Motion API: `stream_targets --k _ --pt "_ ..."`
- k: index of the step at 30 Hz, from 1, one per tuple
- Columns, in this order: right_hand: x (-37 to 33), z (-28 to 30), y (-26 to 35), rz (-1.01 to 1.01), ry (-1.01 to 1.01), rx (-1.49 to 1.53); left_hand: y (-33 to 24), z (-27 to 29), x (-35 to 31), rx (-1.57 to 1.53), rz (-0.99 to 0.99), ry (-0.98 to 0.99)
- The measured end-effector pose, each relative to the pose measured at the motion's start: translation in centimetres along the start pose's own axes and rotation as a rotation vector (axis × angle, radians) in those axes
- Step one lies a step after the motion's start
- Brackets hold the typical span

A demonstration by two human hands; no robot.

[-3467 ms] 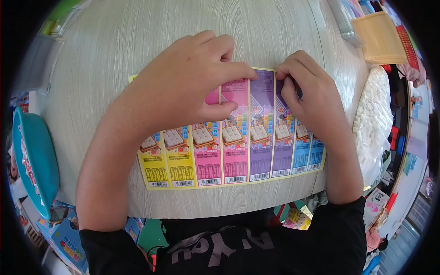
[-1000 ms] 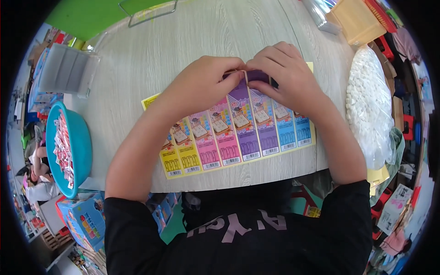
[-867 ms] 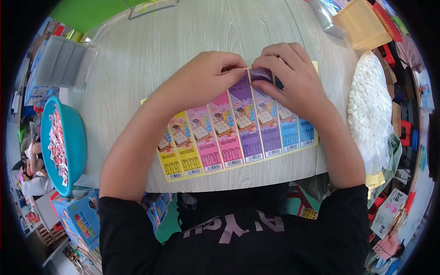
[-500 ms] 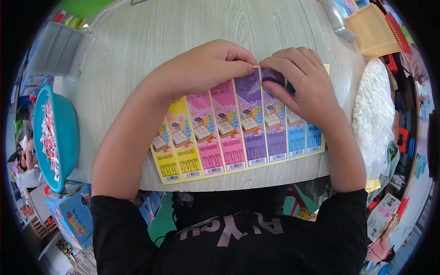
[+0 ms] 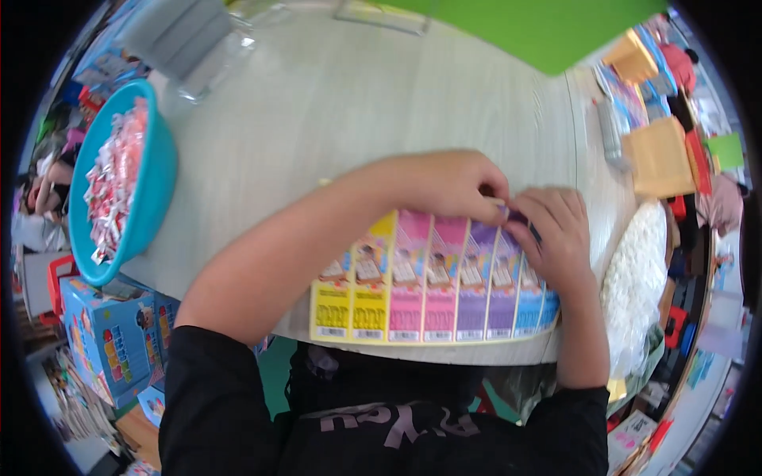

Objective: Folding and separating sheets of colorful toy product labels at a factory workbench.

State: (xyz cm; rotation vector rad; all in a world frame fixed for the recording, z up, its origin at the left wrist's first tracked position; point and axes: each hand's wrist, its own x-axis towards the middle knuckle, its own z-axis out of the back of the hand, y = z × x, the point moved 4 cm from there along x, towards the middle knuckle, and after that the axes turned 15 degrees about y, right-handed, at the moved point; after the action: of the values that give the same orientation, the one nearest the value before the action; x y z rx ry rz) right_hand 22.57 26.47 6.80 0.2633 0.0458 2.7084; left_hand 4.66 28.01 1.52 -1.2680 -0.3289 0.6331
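Note:
A sheet of label strips [image 5: 409, 274] in yellow, pink, purple and blue lies along the near edge of the table. My left hand [image 5: 460, 186] reaches across its far edge, thumb and forefinger pinched together at the top of a purple strip. Close beside it, my right hand [image 5: 556, 230] has its thumb and curled fingers closed on the same edge, where a bit of purple is lifted between the two hands. My left forearm hides the sheet's upper left part. Motion blur softens the fingertips.
To the left stands a teal bowl [image 5: 165, 174] of wrapped pieces [image 5: 115, 186], above a blue printed carton [image 5: 115, 341]. A clear bag of white pieces [image 5: 635, 278] and a tan tray [image 5: 660, 159] are at the right. A green panel [image 5: 540, 32] and grey container [image 5: 178, 36] are beyond.
The whole view has tilted and shifted, bringing the bowl higher and the bag lower. My hands remain together at the sheet's far edge, where the purple strip's top now looks more bent up.

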Motion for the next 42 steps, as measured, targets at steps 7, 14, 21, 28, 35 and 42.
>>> stream_targets --k 7,14,21,28,35,42 --pt "0.3 -1.0 0.3 -0.01 0.051 0.041 0.7 -0.6 0.0 0.095 0.036 -0.01" --pt "0.9 -0.4 0.5 -0.046 0.088 0.005 0.3 -0.6 0.3 0.138 0.024 -0.044" --pt "2.2 -0.2 0.3 -0.016 0.165 -0.004 0.8 -0.4 0.4 0.185 0.026 -0.098" --pt "2.4 0.2 -0.5 -0.039 0.191 0.094 1.5 -0.2 1.4 0.198 0.014 -0.034" --pt "2.9 -1.0 -0.7 -0.042 0.14 0.098 0.5 0.9 -0.5 0.185 0.087 -0.039" --pt "2.7 -2.0 -1.1 -0.089 0.054 0.174 2.1 1.7 -0.7 0.162 -0.008 -0.054"
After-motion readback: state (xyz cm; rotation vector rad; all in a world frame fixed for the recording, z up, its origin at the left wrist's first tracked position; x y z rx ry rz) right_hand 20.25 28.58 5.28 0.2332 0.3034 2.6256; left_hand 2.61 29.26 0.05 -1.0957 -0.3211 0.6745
